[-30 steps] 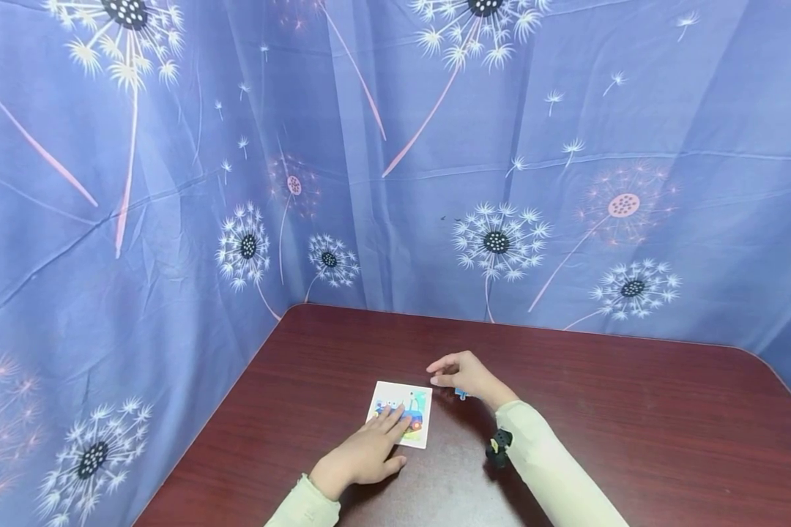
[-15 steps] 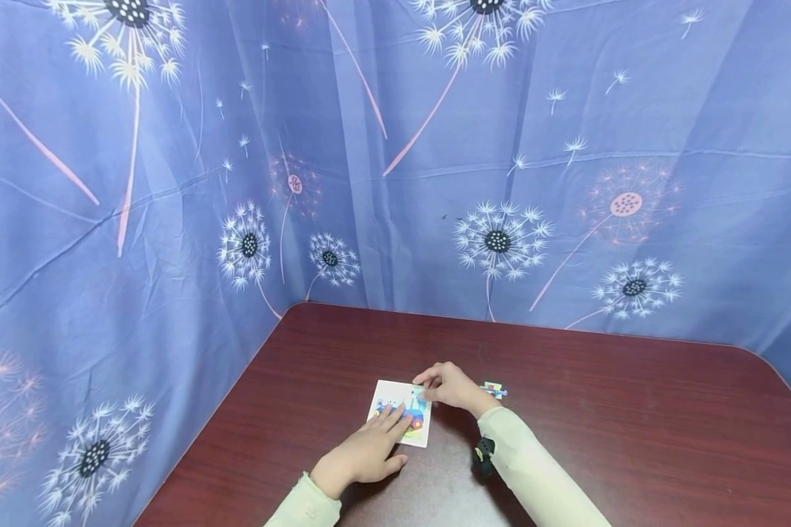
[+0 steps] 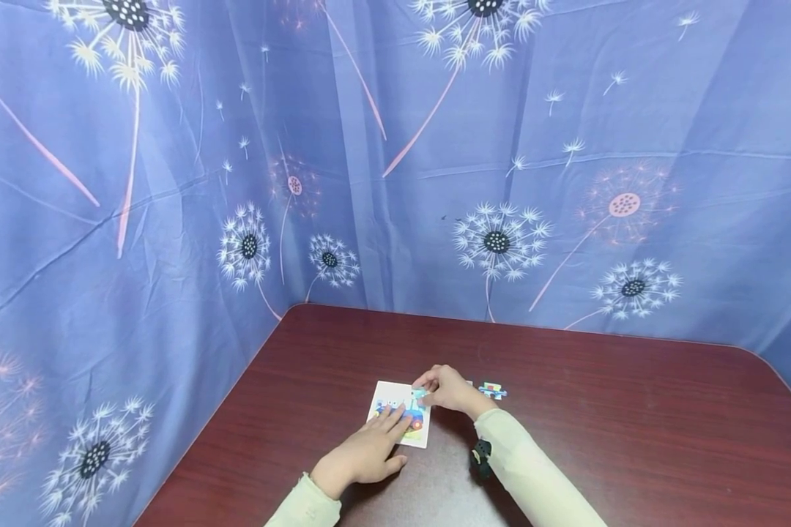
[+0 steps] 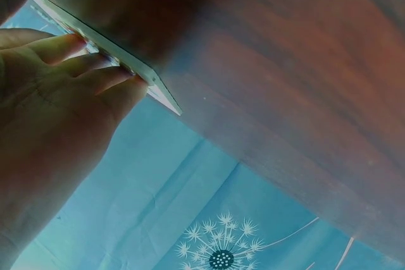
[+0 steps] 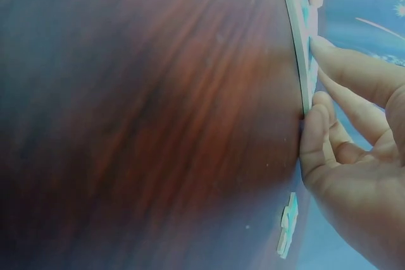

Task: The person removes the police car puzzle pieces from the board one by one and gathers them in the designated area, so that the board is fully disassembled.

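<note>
A small white-bordered jigsaw puzzle board (image 3: 384, 389) with a blue vehicle picture lies on the table. My left hand (image 3: 361, 452) rests flat over its lower left part, fingers spread and covering some of the picture. At the upper right corner, my right hand (image 3: 453, 389) pinches a light blue puzzle piece (image 3: 420, 393) between thumb and fingers, right on the board. In the right wrist view, thumb and fingertips meet at the edge of the board (image 5: 295, 30). The left wrist view shows the fingers pressing on the board (image 4: 120, 55) from above.
A loose colourful puzzle piece (image 3: 493, 391) lies on the table to the right of my right hand. The dark red wooden table (image 3: 600, 410) meets a blue dandelion-print curtain (image 3: 395, 241) at its back and left edges.
My right hand has moved left and toward me, from beside the board onto its upper right corner, uncovering the loose piece on the right. The left hand has stayed in place.
</note>
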Available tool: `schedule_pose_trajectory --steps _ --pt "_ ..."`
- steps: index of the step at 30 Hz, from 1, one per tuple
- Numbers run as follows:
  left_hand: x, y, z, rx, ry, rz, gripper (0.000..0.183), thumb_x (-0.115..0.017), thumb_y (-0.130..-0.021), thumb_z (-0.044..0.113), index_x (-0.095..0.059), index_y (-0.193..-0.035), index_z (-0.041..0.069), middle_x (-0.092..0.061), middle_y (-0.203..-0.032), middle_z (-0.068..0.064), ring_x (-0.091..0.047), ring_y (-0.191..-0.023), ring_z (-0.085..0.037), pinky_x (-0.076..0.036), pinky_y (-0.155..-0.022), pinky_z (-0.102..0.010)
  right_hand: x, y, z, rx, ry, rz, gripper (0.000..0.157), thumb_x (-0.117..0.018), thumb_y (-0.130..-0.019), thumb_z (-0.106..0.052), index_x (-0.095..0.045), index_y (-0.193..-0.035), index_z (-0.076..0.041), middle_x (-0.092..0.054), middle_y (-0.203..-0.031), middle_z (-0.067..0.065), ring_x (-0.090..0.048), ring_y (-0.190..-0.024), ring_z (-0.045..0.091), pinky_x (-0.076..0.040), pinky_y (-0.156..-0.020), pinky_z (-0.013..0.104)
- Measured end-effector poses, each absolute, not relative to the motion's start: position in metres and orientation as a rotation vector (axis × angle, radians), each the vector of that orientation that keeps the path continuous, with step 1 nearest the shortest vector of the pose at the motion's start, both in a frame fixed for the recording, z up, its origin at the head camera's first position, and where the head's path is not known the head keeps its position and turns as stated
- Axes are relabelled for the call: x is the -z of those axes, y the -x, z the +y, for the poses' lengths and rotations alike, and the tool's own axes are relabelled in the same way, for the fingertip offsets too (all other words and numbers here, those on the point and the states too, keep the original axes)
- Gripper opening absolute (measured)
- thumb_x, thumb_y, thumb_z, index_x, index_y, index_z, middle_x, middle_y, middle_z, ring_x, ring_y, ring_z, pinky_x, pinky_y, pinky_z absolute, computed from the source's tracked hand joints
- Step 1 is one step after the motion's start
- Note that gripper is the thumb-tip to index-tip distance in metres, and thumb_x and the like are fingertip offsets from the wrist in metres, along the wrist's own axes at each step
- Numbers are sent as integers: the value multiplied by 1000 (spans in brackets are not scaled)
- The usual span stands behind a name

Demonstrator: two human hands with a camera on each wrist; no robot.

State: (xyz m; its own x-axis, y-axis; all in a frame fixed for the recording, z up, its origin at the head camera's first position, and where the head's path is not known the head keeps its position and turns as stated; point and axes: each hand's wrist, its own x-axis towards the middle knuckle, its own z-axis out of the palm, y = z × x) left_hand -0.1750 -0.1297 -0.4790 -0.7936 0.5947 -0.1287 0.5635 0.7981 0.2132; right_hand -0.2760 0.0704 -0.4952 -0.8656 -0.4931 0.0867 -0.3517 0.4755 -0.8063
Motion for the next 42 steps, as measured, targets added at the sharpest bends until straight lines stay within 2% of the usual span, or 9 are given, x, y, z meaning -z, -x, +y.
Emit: schedule_pose_trajectory --steps 14,22,27,30,37,42 --pt "478 174 -129 -263 -904 2797 63 -58 -94 31 -37 -148 6 -29 -155 -14 -27 -141 -35 -28 -113 -46 497 275 70 1340 752 2569 22 -77 -74 5 -71 -94 -4 -56 -83 4 -51 -73 13 -46 -63 23" --pt "478 175 -129 -268 -882 2787 62 -56 -95 33 -36 -148 7 -27 -156 -14 -26 -142 -34 -26 -114 -46 497 278 71 1431 783 2498 19 -71 -78 9 -69 -94 0 -63 -82 9 -57 -74 17 -49 -62 23" --pt "477 174 -129 -264 -904 2798 62 -58 -94 32 -38 -147 6 -30 -155 -15 -27 -141 -36 -27 -114 -45 497 278 72 1480 778 2463 16 -67 -80 11 -70 -94 2 -64 -80 13 -56 -70 16 -48 -57 22" --pt "477 173 -129 -259 -917 2803 63 -58 -94 32 -38 -147 5 -30 -154 -15 -28 -141 -37 -27 -114 -45 497 279 74 1495 768 2454 15 -66 -81 10 -70 -94 2 -64 -79 13 -55 -69 14 -49 -55 23" --pt "478 174 -129 -274 -912 2792 62 -57 -95 31 -37 -148 4 -29 -155 -16 -27 -141 -37 -26 -114 -47 497 282 76 1548 716 2432 16 -62 -84 8 -71 -95 0 -62 -74 6 -54 -59 15 -50 -50 28" --pt "477 173 -129 -273 -908 2791 62 -58 -95 31 -37 -147 4 -29 -155 -16 -27 -141 -37 -26 -114 -46 495 283 79 1571 692 2440 16 -62 -84 8 -70 -95 1 -62 -74 7 -53 -59 12 -50 -50 29"
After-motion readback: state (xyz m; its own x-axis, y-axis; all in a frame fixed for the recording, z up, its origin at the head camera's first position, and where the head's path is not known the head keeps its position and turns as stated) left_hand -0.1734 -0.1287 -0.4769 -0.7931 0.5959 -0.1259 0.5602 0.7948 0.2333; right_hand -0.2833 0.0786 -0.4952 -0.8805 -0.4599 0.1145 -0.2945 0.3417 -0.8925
